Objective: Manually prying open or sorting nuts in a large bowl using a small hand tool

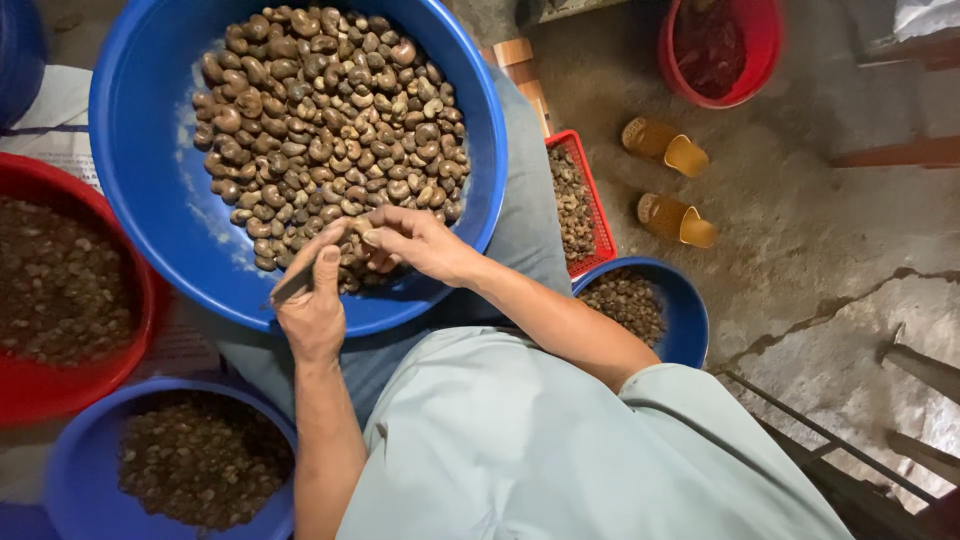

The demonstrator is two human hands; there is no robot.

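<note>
A big blue basin (150, 190) rests on my lap, holding a heap of brown cashew nuts (330, 120). My left hand (312, 305) is at the basin's near rim, closed around a small dark blade (288, 288) that points left. My right hand (415, 242) reaches in from the right. Its fingertips pinch one nut (352, 228) just above my left thumb. The two hands almost touch over the near edge of the heap.
A red basin (130, 300) of dark shell bits sits at the left, and a blue basin (70, 470) of similar bits at the lower left. On the right are a red basket (600, 235), a blue bowl (690, 310), a red bucket (760, 50) and yellow sandals (670, 185) on the concrete floor.
</note>
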